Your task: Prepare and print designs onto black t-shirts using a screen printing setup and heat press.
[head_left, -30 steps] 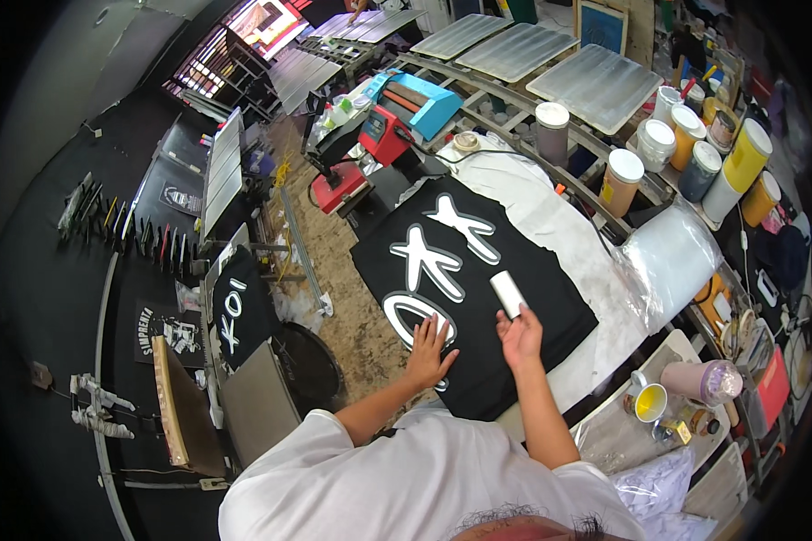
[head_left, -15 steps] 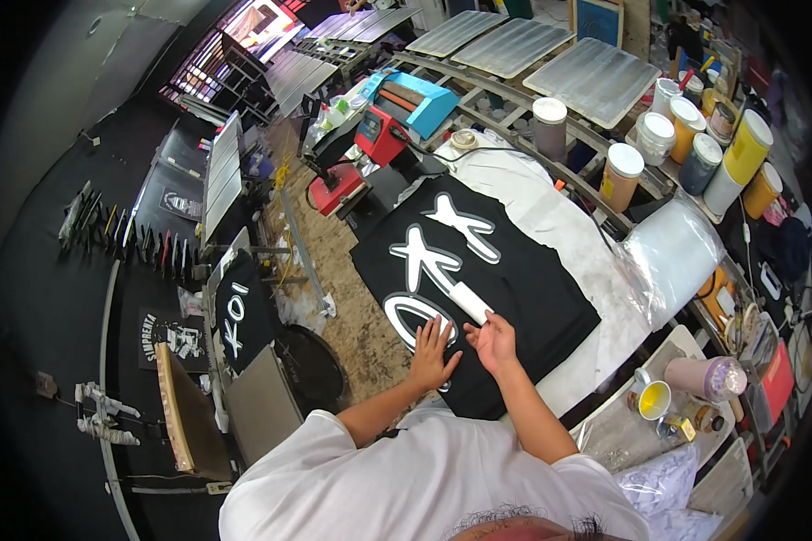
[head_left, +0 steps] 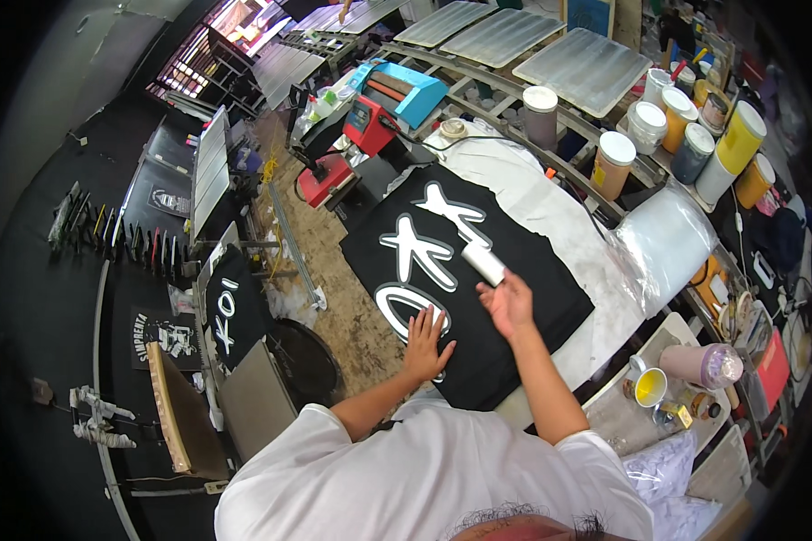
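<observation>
A black garment with large white, grey-edged lettering lies spread in front of me. My left hand rests flat on it, fingers spread over the nearest round letter and the cloth beside it. In my right hand is a white roller, a short smooth cylinder that looks like a lint roller. Its far end reaches the lower part of the farthest letter. Any handle is hidden by my fingers.
Beyond the garment stands a red heat press, with a blue machine behind it. White cloth covers the table on the right. Lidded jars line the right side, near a mug and a pink tumbler.
My right hand has carried the white roller away from me and to the right, from the middle letter toward the farthest one. My left hand stays flat on the garment.
</observation>
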The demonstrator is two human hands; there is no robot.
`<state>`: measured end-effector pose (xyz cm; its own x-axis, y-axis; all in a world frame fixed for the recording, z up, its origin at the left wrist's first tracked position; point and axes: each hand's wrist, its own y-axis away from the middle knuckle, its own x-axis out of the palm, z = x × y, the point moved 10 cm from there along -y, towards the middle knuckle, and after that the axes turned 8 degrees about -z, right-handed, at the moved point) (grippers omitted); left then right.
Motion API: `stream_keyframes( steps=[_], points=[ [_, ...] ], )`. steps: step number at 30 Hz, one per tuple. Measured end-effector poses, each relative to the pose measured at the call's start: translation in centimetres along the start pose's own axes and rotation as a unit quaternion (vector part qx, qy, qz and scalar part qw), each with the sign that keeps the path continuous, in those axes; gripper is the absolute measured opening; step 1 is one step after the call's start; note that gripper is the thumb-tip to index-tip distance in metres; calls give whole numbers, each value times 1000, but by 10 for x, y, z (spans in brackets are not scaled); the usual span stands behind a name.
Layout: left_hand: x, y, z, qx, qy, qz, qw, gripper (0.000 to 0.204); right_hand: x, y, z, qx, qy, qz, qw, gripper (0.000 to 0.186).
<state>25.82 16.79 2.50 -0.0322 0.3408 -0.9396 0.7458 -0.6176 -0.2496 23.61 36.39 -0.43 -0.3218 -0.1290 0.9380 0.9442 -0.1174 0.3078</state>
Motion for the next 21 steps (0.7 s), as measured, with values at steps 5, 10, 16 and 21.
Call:
stream_keyframes(
  steps=[5, 10, 16, 21],
  points=[
    [1, 0, 1, -7, 8, 12, 1000, 73, -14, 27, -62, 65, -11, -52, 996, 40],
    [-2, 0, 0, 7, -13, 1, 1000, 76, -7, 3, -15, -17, -5, -38, 999, 46],
    [1, 2, 3, -3, -5, 12, 1000, 75, 4, -14, 28, -43, -1, -50, 998, 47],
    [1, 2, 2, -3, -1, 7, 1000, 74, 16, 9, -32, 27, -16, 11, 999, 43]
  ],
)
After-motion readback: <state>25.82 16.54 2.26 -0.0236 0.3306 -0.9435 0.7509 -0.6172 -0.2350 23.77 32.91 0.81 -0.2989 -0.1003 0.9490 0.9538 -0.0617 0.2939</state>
